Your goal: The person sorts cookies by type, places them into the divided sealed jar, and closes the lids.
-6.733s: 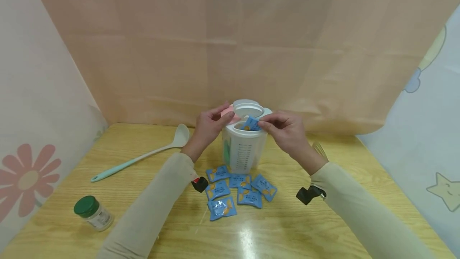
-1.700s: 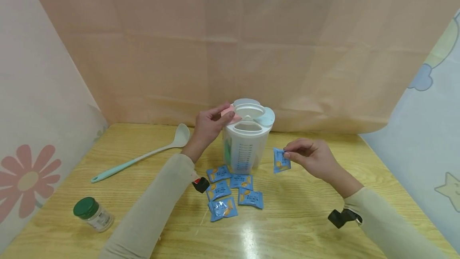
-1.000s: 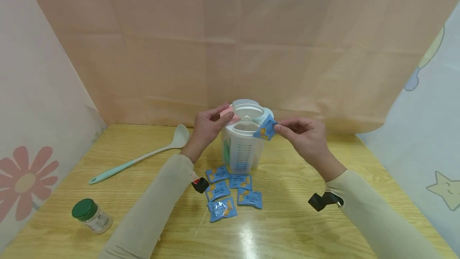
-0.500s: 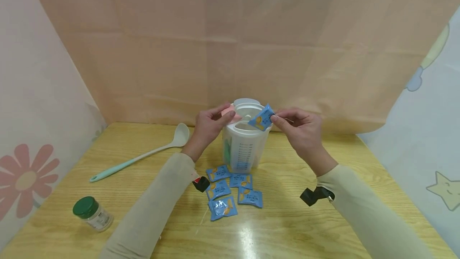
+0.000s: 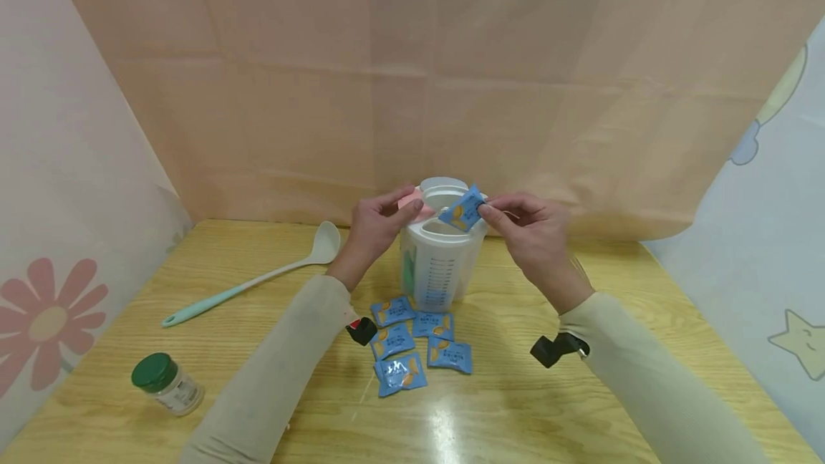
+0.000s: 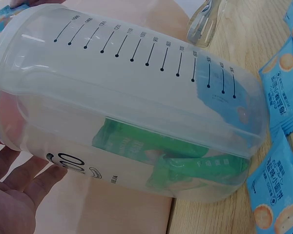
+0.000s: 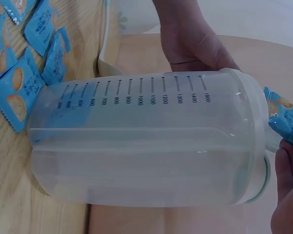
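Your right hand [image 5: 528,231] pinches a blue biscuit packet [image 5: 461,209] over the container's [image 5: 438,263] open mouth; your left hand [image 5: 374,228] grips its pink lid flap [image 5: 409,201], steadying it.

- A pale ladle [image 5: 258,279] with a teal handle lies on the wooden table [image 5: 580,414], left of centre
- A small green-capped jar [image 5: 166,382] stands upright near the table's front left corner, well apart from the ladle
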